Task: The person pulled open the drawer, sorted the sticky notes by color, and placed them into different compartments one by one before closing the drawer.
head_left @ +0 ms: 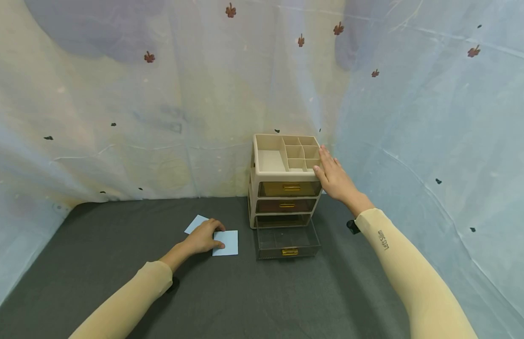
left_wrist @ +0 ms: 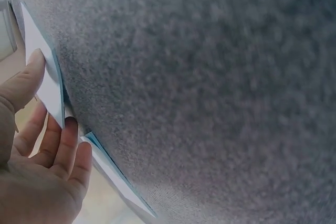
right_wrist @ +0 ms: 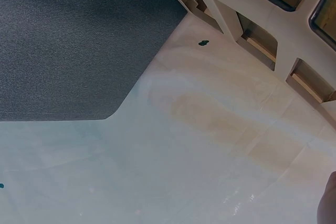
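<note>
My left hand [head_left: 204, 235] is at a light blue square note pad [head_left: 229, 244] on the dark table. In the left wrist view the thumb lies on the face of that pad [left_wrist: 46, 74], with the fingers round its edge. A second light blue pad [head_left: 196, 223] lies just behind the hand, partly covered by it. To the right stands a cream drawer organizer [head_left: 275, 175], its clear bottom drawer [head_left: 287, 239] pulled out and bare inside. My right hand [head_left: 335, 178], fingers extended, rests against the organizer's upper right edge. The right wrist view catches only a sliver of hand.
Two dark upper drawers with gold handles, one amber drawer [head_left: 270, 189] and one brown drawer [head_left: 268, 206], are closed. Divided compartments [head_left: 294, 151] form the organizer's top. A patterned cloth backdrop [head_left: 211, 103] rises behind and to the right of the dark-covered table [head_left: 228, 301].
</note>
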Demonstrator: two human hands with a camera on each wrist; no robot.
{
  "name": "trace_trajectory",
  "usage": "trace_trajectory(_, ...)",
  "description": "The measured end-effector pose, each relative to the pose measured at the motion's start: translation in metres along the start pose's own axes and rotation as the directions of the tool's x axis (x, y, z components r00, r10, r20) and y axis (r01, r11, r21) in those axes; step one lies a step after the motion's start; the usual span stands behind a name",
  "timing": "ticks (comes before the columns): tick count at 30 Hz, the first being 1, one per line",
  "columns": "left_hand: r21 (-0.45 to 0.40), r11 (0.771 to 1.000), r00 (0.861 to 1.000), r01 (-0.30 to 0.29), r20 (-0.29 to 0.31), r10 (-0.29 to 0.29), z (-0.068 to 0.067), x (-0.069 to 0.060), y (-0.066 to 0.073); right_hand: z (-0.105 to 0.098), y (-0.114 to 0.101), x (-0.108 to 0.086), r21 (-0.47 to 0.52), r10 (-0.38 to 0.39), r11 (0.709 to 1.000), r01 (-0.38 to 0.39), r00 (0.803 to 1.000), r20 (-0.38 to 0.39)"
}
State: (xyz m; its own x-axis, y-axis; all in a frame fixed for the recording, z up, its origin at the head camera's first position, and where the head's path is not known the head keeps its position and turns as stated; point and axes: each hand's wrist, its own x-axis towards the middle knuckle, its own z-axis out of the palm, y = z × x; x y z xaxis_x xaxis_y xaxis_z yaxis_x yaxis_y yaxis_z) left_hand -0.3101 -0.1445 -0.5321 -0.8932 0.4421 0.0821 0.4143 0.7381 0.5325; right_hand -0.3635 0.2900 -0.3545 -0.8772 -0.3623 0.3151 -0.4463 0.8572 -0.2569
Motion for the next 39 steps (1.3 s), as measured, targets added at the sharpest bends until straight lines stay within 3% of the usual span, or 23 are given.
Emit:
trace_trajectory(7, -0.045, 0.999, 0.999, -0.022, -0.033, 0.021, 0.000, -0.002, 0.002, 0.000, -0.001, 0.000, -0.009, 0.006, 1.000, -0.006, 1.000, 0.001)
trace_trajectory(19, -0.154, 0.984, 0.982, -0.089, -0.178, 0.061, -0.005, -0.011, 0.013, -0.001, -0.003, -0.001, -0.005, 0.003, 1.000, -0.003, 1.000, 0.001)
trace_trajectory(30, -0.239, 0.969, 0.977, -0.068, -0.213, 0.016, -0.010, -0.022, 0.022, -0.001, -0.004, -0.001, -0.005, 0.002, 1.000, -0.002, 1.000, -0.007)
trace_trajectory(39, -0.306, 0.951, 0.959, -0.051, -0.280, -0.039, -0.015, -0.028, 0.034, -0.001, -0.004, -0.002, -0.005, 0.002, 1.000, -0.002, 1.000, -0.010)
